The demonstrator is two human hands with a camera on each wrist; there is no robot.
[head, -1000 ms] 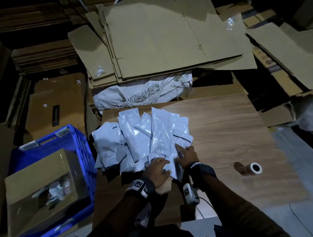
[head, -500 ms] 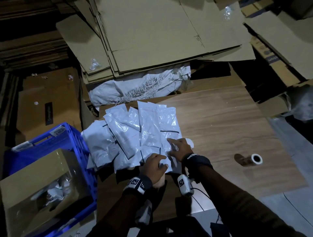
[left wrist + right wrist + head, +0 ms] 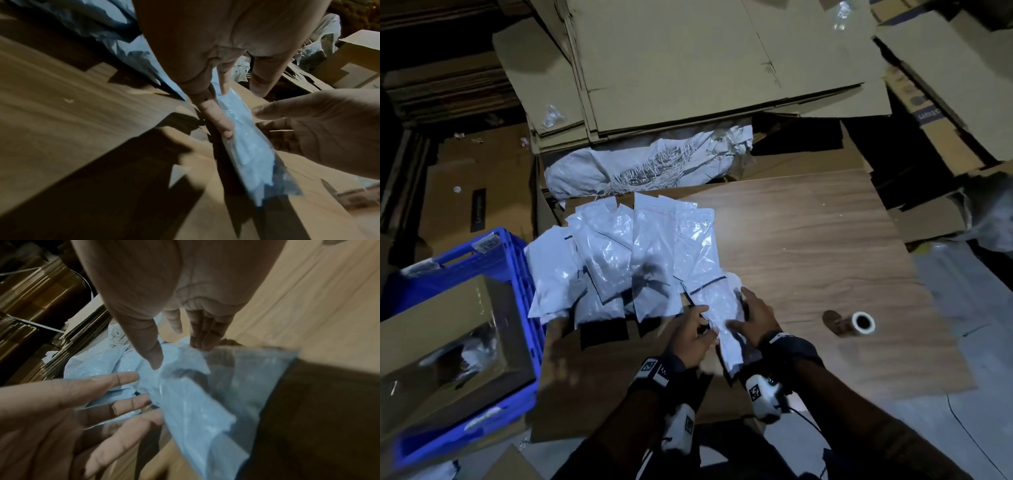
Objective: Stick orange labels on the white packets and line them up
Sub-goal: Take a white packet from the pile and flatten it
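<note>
Between the hands, at the near edge of the heap of white packets (image 3: 633,260) on the wooden board (image 3: 825,246): one packet (image 3: 722,318), lifted off the board. Left hand (image 3: 690,337) pinching the packet's edge between thumb and fingers (image 3: 218,116); right hand (image 3: 755,317) with thumb (image 3: 150,352) and fingers closed on the crumpled far end. Off to the right on the board, well apart from the heap, a roll (image 3: 861,322); to the left, a blue crate (image 3: 482,274) holding a cardboard box (image 3: 431,329).

Blue crate (image 3: 517,260) beside flattened cardboard (image 3: 715,68)
</note>
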